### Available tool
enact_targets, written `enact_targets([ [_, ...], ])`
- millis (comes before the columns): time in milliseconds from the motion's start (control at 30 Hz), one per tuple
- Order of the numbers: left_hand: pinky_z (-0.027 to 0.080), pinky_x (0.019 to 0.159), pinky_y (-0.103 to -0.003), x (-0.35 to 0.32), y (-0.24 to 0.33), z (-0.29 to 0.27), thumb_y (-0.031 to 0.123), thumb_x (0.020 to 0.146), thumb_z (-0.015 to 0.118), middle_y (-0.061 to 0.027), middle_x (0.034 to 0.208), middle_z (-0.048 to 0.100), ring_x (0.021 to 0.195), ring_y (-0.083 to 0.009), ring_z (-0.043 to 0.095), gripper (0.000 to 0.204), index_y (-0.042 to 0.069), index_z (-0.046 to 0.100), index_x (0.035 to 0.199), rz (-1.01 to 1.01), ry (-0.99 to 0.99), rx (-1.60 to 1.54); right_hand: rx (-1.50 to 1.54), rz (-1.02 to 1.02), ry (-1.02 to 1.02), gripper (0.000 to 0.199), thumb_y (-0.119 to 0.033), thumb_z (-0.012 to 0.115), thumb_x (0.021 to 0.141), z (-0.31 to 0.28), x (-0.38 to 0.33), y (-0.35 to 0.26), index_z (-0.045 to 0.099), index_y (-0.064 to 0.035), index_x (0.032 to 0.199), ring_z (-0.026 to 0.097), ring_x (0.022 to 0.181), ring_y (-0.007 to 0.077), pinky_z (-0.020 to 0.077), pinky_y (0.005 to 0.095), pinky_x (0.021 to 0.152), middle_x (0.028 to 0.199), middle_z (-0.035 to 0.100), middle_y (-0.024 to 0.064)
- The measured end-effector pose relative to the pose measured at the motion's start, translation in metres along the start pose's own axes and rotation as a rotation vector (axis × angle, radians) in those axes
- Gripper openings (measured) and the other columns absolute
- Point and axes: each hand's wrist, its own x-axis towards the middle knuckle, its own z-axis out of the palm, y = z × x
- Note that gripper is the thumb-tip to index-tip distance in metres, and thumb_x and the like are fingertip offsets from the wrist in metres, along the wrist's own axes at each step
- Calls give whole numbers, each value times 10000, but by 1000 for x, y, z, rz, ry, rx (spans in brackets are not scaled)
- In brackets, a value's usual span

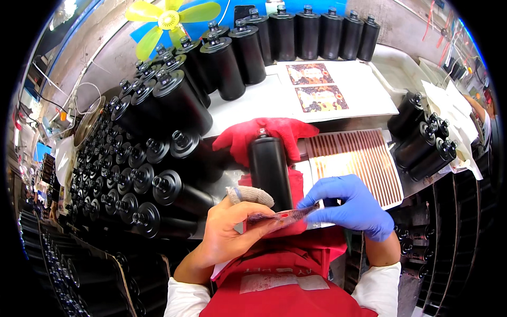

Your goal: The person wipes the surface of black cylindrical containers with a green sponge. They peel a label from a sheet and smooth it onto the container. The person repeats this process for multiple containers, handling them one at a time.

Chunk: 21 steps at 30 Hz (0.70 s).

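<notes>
Between my two hands a thin, dark printed label [282,217] is stretched, seen nearly edge-on, with a small red spot on it. My left hand [224,227], bare but for a knitted cover on some fingers, pinches its left end between thumb and finger. Its right end is gripped by the fingertips of my right hand [354,203], in a blue glove. Just beyond them a matte black bottle [270,169] with a clear neck lies on a red cloth [232,138]. Two similar dark, colourful labels [321,99] lie on white paper farther back.
Many black bottles [182,103] crowd the left side, and a row [308,34] stands along the back. More bottles [417,145] are at the right. A brown-striped sheet [351,169] lies right of the cloth. A yellow-green fan [168,20] is at the back left.
</notes>
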Motion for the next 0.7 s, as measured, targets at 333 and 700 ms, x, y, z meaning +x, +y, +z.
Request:
enact_targets([
  [333, 489, 643, -242, -3, 1, -7, -41, 671, 774, -118, 914, 639, 781, -160, 616, 217, 26, 669, 849, -16, 22, -184, 264, 41, 112, 920, -186, 899, 468, 5, -7, 0, 497, -83, 1289, 402, 530, 18, 333, 164, 478, 997, 559, 0],
  [700, 496, 676, -264, -2, 1, -14, -70, 579, 818, -154, 898, 634, 785, -183, 616, 306, 11, 667, 833, 49, -10, -48, 307, 59, 49, 592, -135, 887, 493, 11, 1, 2, 657, -49, 1032, 430, 548, 11, 345, 159, 486, 955, 633, 11],
])
